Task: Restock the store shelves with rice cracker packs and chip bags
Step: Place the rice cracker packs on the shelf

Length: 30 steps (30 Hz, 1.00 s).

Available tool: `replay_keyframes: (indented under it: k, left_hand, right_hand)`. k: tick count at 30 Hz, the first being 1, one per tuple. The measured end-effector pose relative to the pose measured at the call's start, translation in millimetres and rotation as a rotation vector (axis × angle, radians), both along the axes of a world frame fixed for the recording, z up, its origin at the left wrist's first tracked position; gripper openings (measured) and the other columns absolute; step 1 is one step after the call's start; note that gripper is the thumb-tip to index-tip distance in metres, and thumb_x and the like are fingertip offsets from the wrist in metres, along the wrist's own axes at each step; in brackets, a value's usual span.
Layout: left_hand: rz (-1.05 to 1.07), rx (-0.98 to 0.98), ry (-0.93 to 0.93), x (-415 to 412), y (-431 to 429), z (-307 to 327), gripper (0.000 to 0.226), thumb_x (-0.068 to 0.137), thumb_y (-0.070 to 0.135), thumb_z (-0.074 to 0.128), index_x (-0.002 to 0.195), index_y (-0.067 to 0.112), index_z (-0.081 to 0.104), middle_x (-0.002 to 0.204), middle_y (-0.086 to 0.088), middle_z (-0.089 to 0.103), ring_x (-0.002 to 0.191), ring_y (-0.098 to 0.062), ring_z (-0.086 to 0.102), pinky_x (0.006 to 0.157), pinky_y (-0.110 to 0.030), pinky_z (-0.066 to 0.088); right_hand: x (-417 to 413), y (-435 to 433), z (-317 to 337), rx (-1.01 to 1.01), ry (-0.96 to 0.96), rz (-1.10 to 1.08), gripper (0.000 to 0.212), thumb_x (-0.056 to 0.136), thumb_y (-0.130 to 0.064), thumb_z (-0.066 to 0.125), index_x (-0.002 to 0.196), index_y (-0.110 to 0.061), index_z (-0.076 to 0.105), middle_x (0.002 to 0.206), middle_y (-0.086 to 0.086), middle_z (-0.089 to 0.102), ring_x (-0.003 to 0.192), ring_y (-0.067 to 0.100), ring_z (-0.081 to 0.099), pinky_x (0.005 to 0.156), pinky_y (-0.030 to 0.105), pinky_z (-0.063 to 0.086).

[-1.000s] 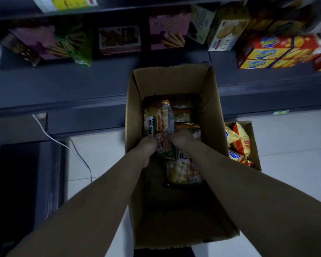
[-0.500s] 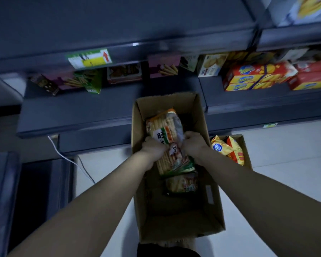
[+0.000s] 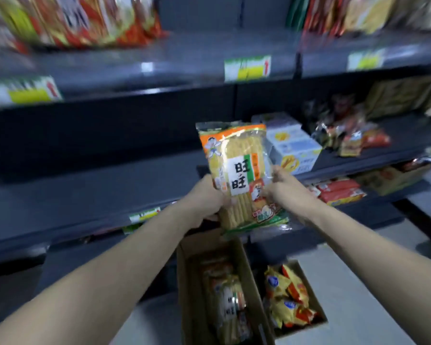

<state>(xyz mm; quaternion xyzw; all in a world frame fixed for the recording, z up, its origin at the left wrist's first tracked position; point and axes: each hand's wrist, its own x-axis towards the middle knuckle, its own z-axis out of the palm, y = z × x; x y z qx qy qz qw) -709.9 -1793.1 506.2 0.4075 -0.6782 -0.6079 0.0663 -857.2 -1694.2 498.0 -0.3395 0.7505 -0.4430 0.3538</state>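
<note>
I hold a rice cracker pack (image 3: 237, 170) upright in front of the dark middle shelf (image 3: 110, 185). It is clear plastic with orange and green print and a white label. My left hand (image 3: 207, 197) grips its lower left edge, and my right hand (image 3: 284, 188) grips its lower right side. Below on the floor, a tall cardboard box (image 3: 189, 282) holds more rice cracker packs (image 3: 229, 297). To its right a smaller cardboard box (image 3: 316, 307) holds yellow and red chip bags (image 3: 286, 302).
White and blue boxes (image 3: 294, 148) stand on the middle shelf just right of the held pack, with wrapped snacks (image 3: 346, 135) further right. Bagged goods (image 3: 85, 18) fill the top shelf. Red packs (image 3: 339, 192) lie on the lower shelf. Price tags (image 3: 246, 68) line the shelf edges.
Both hands lifted the rice cracker pack out of the tall box and up to middle-shelf height. My view swung from the floor up to the shelves.
</note>
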Motion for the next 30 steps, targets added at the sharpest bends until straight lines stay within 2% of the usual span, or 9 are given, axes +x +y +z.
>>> replay_keyframes:
  k: [4, 7, 11, 14, 16, 20, 24, 27, 30]
  left_hand:
    - [0.015, -0.228, 0.212, -16.4, -7.5, 84.2, 0.043, 0.075, -0.002, 0.073, 0.109, 0.012, 0.050, 0.114, -0.009, 0.067, 0.102, -0.027, 0.066, 0.089, -0.045, 0.054]
    - [0.010, -0.388, 0.344, -27.0, -13.2, 141.7, 0.045, 0.075, -0.002, 0.074, 0.112, 0.012, 0.051, 0.111, -0.006, 0.066, 0.098, -0.022, 0.065, 0.089, -0.038, 0.053]
    - [0.075, -0.530, 0.465, -41.0, -34.1, 200.3, 0.048, 0.077, 0.000, 0.072, 0.119, 0.011, 0.051, 0.107, -0.003, 0.063, 0.101, -0.021, 0.063, 0.090, -0.038, 0.053]
    - [0.151, -0.635, 0.452, -56.7, -61.9, 227.5, 0.054, 0.077, -0.004, 0.070, 0.126, 0.009, 0.051, 0.105, -0.003, 0.058, 0.105, -0.023, 0.059, 0.099, -0.041, 0.049]
    - [0.205, -0.677, 0.425, -70.7, -82.7, 237.6, 0.055, 0.079, -0.005, 0.068, 0.129, 0.008, 0.050, 0.107, -0.003, 0.058, 0.106, -0.022, 0.058, 0.102, -0.039, 0.046]
    - [0.328, -0.711, 0.412, -109.7, -124.1, 242.9, 0.054, 0.082, -0.003, 0.067, 0.131, 0.005, 0.048, 0.121, -0.013, 0.062, 0.108, -0.024, 0.059, 0.098, -0.033, 0.047]
    - [0.463, -0.702, 0.347, -153.5, -170.1, 229.7, 0.055, 0.080, 0.005, 0.072, 0.127, 0.003, 0.043, 0.112, -0.015, 0.062, 0.098, -0.024, 0.059, 0.095, -0.045, 0.050]
    - [0.517, -0.714, 0.297, -176.3, -202.9, 221.1, 0.043, 0.081, 0.005, 0.071, 0.118, 0.005, 0.048, 0.089, -0.002, 0.057, 0.089, -0.020, 0.056, 0.092, -0.044, 0.052]
    - [0.569, -0.749, 0.280, -188.4, -228.0, 219.2, 0.040, 0.083, 0.004, 0.069, 0.119, 0.005, 0.051, 0.099, -0.006, 0.059, 0.095, -0.023, 0.059, 0.091, -0.043, 0.052]
  right_hand:
    - [-9.6, 0.7, 83.8, -0.243, 0.051, -0.029, 0.047, 0.076, -0.011, 0.071, 0.115, -0.012, 0.046, 0.098, 0.001, 0.062, 0.092, 0.021, 0.062, 0.084, 0.042, 0.052]
    - [-21.1, -8.9, 137.3, -0.416, 0.124, -0.039, 0.051, 0.081, -0.016, 0.073, 0.120, -0.011, 0.040, 0.098, -0.005, 0.059, 0.087, 0.010, 0.062, 0.083, 0.035, 0.055]
    - [-36.1, -40.7, 198.4, -0.518, 0.293, -0.052, 0.059, 0.082, -0.025, 0.072, 0.127, -0.010, 0.037, 0.098, -0.011, 0.058, 0.083, -0.002, 0.058, 0.069, 0.012, 0.054]
    - [-51.9, -80.6, 228.1, -0.522, 0.457, -0.101, 0.081, 0.068, -0.050, 0.074, 0.132, -0.020, 0.034, 0.120, -0.001, 0.059, 0.113, 0.022, 0.056, 0.099, 0.040, 0.048]
    - [-67.7, -111.4, 239.1, -0.497, 0.521, -0.101, 0.085, 0.067, -0.054, 0.070, 0.136, -0.023, 0.030, 0.130, 0.007, 0.055, 0.121, 0.033, 0.049, 0.103, 0.051, 0.041]
    - [-104.0, -169.4, 249.6, -0.464, 0.538, -0.098, 0.071, 0.081, -0.041, 0.067, 0.137, -0.020, 0.028, 0.129, 0.010, 0.056, 0.121, 0.037, 0.048, 0.101, 0.051, 0.041]
    - [-148.0, -219.2, 242.4, -0.411, 0.524, -0.045, 0.056, 0.087, -0.026, 0.061, 0.133, -0.017, 0.031, 0.121, 0.008, 0.060, 0.116, 0.035, 0.053, 0.099, 0.049, 0.044]
    - [-173.1, -251.2, 234.3, -0.374, 0.493, 0.029, 0.058, 0.087, -0.018, 0.063, 0.134, -0.015, 0.030, 0.120, 0.009, 0.060, 0.111, 0.032, 0.057, 0.096, 0.046, 0.047]
    - [-186.5, -279.5, 226.9, -0.350, 0.449, 0.100, 0.066, 0.086, -0.008, 0.063, 0.140, -0.012, 0.023, 0.123, 0.012, 0.056, 0.104, 0.028, 0.059, 0.087, 0.040, 0.052]
